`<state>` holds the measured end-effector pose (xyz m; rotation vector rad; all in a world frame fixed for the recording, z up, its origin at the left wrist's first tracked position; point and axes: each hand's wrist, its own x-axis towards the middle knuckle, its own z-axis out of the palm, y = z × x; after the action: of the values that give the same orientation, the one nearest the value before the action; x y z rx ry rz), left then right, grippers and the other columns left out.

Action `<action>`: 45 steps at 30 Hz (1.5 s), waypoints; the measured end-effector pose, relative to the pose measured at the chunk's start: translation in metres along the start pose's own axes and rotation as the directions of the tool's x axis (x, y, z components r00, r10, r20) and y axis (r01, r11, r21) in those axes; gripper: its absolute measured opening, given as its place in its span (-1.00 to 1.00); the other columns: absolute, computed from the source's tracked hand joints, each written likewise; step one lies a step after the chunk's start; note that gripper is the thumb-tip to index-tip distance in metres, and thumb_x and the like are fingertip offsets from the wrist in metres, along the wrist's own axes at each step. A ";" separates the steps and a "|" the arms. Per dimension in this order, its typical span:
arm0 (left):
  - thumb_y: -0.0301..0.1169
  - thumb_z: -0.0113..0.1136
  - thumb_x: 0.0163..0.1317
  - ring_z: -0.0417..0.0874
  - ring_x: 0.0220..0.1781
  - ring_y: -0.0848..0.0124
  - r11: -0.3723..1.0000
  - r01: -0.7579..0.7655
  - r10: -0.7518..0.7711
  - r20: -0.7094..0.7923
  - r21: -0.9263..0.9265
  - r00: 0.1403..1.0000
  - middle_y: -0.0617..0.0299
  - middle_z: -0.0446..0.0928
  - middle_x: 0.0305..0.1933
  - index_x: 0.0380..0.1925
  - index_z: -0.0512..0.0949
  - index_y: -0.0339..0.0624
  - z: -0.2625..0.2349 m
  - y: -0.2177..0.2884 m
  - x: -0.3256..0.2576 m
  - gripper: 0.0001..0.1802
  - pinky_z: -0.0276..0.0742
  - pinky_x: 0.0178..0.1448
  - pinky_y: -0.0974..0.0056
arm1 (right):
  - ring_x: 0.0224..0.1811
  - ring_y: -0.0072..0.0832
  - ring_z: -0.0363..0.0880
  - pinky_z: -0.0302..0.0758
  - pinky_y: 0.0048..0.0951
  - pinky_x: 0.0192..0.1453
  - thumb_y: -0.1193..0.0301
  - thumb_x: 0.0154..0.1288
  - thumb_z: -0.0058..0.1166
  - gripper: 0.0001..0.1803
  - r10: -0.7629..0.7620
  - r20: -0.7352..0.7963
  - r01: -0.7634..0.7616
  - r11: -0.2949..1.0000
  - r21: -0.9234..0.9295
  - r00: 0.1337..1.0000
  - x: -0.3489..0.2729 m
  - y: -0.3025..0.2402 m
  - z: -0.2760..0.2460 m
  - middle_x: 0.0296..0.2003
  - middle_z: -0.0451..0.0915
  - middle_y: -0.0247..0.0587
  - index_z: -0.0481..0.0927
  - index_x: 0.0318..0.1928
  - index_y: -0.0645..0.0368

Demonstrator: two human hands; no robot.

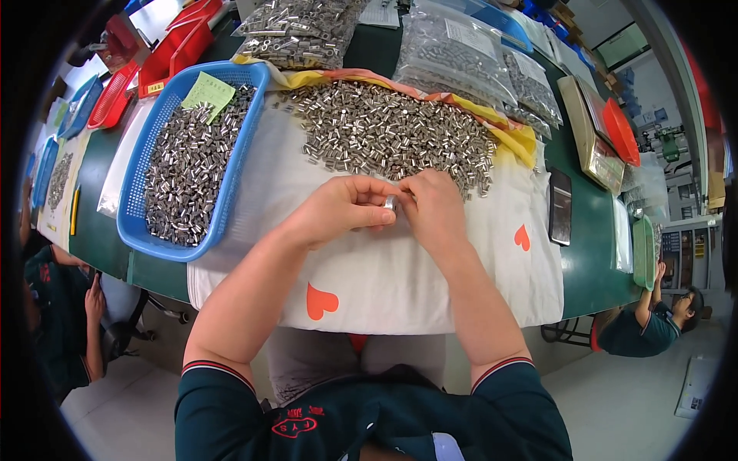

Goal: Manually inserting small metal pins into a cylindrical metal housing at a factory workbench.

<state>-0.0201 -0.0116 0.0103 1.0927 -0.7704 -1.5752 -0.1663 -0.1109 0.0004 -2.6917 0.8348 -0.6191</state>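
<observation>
Over the white cloth, my left hand pinches a small shiny metal sleeve between thumb and fingers. My right hand is right beside it, its fingers closed together and meeting the left fingertips; what they hold, if anything, is hidden. Just beyond both hands spreads a loose pile of short metal sleeves on the cloth, which is printed with orange hearts. On the left stands a blue plastic basket filled with similar metal pieces, a yellow-green paper note lying on top.
Clear bags of metal parts stand behind the pile, along a yellow-orange cloth edge. A dark phone-like device lies at the right. Red trays sit far left. A co-worker reaches to a green basket; another person is at left.
</observation>
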 end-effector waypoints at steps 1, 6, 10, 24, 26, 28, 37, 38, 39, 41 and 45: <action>-0.56 0.16 0.05 0.51 -0.34 0.61 0.999 -0.015 0.016 -0.010 0.032 1.000 0.37 0.47 -0.37 -0.10 0.45 -0.24 -0.002 -0.003 0.001 -0.66 0.44 -0.25 0.50 | -0.30 -0.29 0.41 0.36 -0.31 -0.17 0.49 -0.05 0.09 -0.92 0.020 0.016 -0.021 0.999 0.025 1.000 -0.002 -0.001 -0.001 -0.45 0.47 -0.26 0.54 -0.45 0.14; -0.58 0.14 0.06 0.54 -0.29 0.56 0.999 -0.033 0.033 -0.065 0.001 0.997 0.30 0.51 -0.30 -0.09 0.43 -0.25 -0.005 -0.006 0.003 -0.65 0.47 -0.17 0.46 | -0.35 -0.41 0.47 0.42 -0.44 -0.26 0.55 -0.02 0.07 -0.90 0.154 0.052 -0.162 0.903 0.398 0.987 0.000 -0.005 -0.015 -0.43 0.52 -0.25 0.54 -0.39 0.20; -0.58 0.16 0.04 0.53 -0.26 0.58 0.997 -0.069 0.067 -0.081 -0.022 0.994 0.28 0.52 -0.28 -0.10 0.44 -0.29 -0.004 -0.007 0.003 -0.65 0.45 -0.14 0.48 | -0.39 -0.63 0.44 0.36 -0.63 -0.30 0.60 0.01 0.06 -0.89 0.105 0.123 -0.161 0.711 0.685 0.987 -0.004 -0.011 -0.026 -0.42 0.53 -0.36 0.55 -0.37 0.24; -0.56 0.22 0.01 0.51 -0.28 0.62 0.987 -0.086 0.104 -0.135 0.134 0.985 0.28 0.54 -0.28 -0.10 0.47 -0.32 0.000 -0.005 0.002 -0.62 0.43 -0.17 0.53 | -0.42 -0.50 0.49 0.40 -0.54 -0.32 0.60 -0.03 0.09 -0.91 0.097 0.092 -0.132 0.810 0.571 0.991 -0.007 -0.018 -0.034 -0.47 0.54 -0.28 0.54 -0.42 0.25; -0.55 0.22 0.01 0.51 -0.29 0.62 0.996 -0.091 0.090 -0.099 -0.003 0.991 0.30 0.53 -0.29 -0.10 0.47 -0.30 0.001 -0.006 0.002 -0.62 0.43 -0.18 0.54 | -0.40 -0.49 0.49 0.40 -0.53 -0.32 0.60 -0.03 0.09 -0.91 0.147 0.170 -0.224 0.713 0.665 0.974 -0.006 -0.015 -0.037 -0.46 0.54 -0.27 0.54 -0.42 0.25; -0.54 0.22 0.01 0.51 -0.31 0.62 0.997 -0.078 0.079 -0.088 0.012 0.993 0.32 0.52 -0.32 -0.11 0.47 -0.30 -0.001 -0.008 0.002 -0.63 0.43 -0.19 0.54 | -0.38 -0.51 0.48 0.40 -0.54 -0.30 0.60 -0.02 0.08 -0.91 -0.001 0.173 -0.104 0.794 0.599 0.985 -0.006 -0.008 -0.034 -0.45 0.53 -0.25 0.54 -0.42 0.25; -0.53 0.25 -0.01 0.44 -0.32 0.65 0.992 -0.030 0.034 -0.028 0.124 0.999 0.38 0.43 -0.37 -0.16 0.49 -0.28 0.008 -0.010 -0.001 -0.65 0.42 -0.19 0.52 | -0.36 -0.32 0.44 0.37 -0.35 -0.26 0.49 0.01 0.03 -0.90 0.028 -0.026 -0.023 0.985 0.171 0.999 -0.001 0.015 -0.025 -0.49 0.50 -0.25 0.59 -0.41 0.15; -0.53 0.26 -0.02 0.44 -0.31 0.65 0.980 -0.067 0.071 -0.014 0.187 0.997 0.37 0.43 -0.35 -0.16 0.49 -0.29 0.009 -0.010 -0.002 -0.65 0.41 -0.19 0.52 | -0.36 -0.32 0.44 0.37 -0.35 -0.26 0.49 0.01 0.03 -0.90 0.029 -0.026 -0.024 0.985 0.171 0.999 -0.001 0.015 -0.020 -0.49 0.50 -0.25 0.59 -0.41 0.15; -0.53 0.26 -0.02 0.44 -0.31 0.65 0.980 -0.067 0.070 -0.014 0.186 0.997 0.37 0.43 -0.35 -0.16 0.49 -0.29 0.009 -0.010 -0.002 -0.65 0.41 -0.19 0.52 | -0.34 -0.32 0.43 0.37 -0.34 -0.22 0.49 -0.01 0.04 -0.90 0.014 -0.034 -0.011 0.995 0.097 0.999 -0.001 0.013 -0.015 -0.48 0.48 -0.26 0.59 -0.42 0.13; -0.54 0.26 -0.03 0.43 -0.31 0.64 0.977 -0.088 0.089 0.004 0.192 0.996 0.37 0.43 -0.35 -0.17 0.49 -0.29 0.009 -0.010 -0.003 -0.65 0.42 -0.18 0.51 | -0.31 -0.31 0.42 0.36 -0.33 -0.17 0.48 -0.02 0.05 -0.90 -0.002 -0.038 0.002 1.000 0.024 0.999 0.000 0.012 -0.010 -0.47 0.47 -0.28 0.60 -0.43 0.11; -0.54 0.26 -0.03 0.44 -0.32 0.64 0.972 -0.098 0.102 -0.008 0.212 0.995 0.37 0.43 -0.36 -0.17 0.49 -0.30 0.009 -0.007 -0.005 -0.65 0.42 -0.18 0.51 | -0.28 -0.33 0.40 0.36 -0.36 -0.15 0.50 -0.06 0.08 -0.89 0.028 -0.012 -0.028 0.999 -0.031 1.000 -0.002 0.011 -0.008 -0.45 0.46 -0.29 0.60 -0.43 0.10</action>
<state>-0.0305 -0.0053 0.0084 1.2007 -0.9825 -1.4198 -0.1765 -0.1197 0.0030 -2.7022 0.8907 -0.6205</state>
